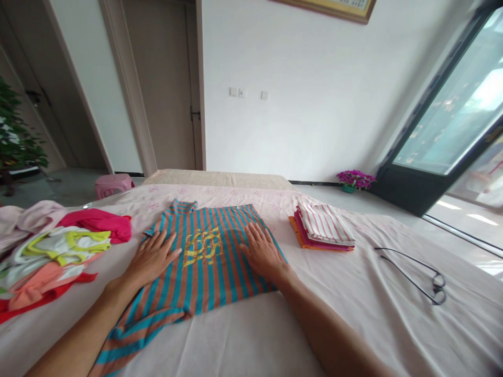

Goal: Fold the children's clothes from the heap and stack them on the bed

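A striped teal and brown shirt (220, 283) with a yellow printed design lies spread on the pale pink cloth. Its near left sleeve reaches toward me, and the far right part is folded in or hidden. My left hand (155, 254) rests flat on the shirt's left side, fingers stretched out. On its right side my right hand (261, 251) lies flat, palm down with fingers extended. Neither hand grips anything.
Loose clothes (58, 251) form a heap at the left. A stack of folded clothes (324, 225) stands right of the shirt, and eyeglasses (436, 283) lie farther right. Beyond the cloth-covered surface (236, 340) are a pink stool (113, 184) and purple flowers (356, 179).
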{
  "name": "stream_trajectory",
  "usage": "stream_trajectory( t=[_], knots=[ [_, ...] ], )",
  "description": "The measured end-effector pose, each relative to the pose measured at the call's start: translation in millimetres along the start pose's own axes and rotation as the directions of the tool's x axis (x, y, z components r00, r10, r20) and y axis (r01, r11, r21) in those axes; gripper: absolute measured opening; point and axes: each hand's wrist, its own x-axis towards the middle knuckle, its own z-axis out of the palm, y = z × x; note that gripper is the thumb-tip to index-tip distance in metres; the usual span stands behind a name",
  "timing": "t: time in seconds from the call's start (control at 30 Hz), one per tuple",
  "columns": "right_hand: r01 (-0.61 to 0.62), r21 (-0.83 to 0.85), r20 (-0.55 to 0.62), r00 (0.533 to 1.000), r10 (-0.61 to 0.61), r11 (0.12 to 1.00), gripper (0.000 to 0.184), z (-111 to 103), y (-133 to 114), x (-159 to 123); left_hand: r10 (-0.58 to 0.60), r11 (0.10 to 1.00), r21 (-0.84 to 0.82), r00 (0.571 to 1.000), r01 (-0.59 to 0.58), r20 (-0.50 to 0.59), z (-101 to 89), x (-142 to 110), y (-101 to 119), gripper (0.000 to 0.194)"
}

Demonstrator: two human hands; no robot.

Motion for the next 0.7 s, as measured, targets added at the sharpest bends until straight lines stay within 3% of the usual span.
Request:
stream_trajectory(
  t=[0.07,0.17,0.47,0.7],
  knots=[
    [0.117,0.035,0.023,0.993,-0.118,0.993,0.065,0,-10,-3,0.017,1.0,0.015,1.0,-0.017,-0.014,-0.2,-1,0,0.065],
    [0.151,0.066,0.082,0.984,-0.157,0.986,0.065,4,-13,-4,0.033,0.999,0.015,0.999,-0.033,-0.008,-2.8,-1,1,0.062],
    [-0.1,0.016,0.073,0.992,0.099,0.995,0.065,20,23,8,0.004,1.0,0.004,0.999,-0.004,0.041,-2.4,1,-1,0.061],
    [-0.148,0.057,0.069,0.987,0.144,0.987,0.066,21,23,8,0.009,0.999,-0.046,0.999,-0.007,0.05,2.6,2,-5,0.063]
  ],
)
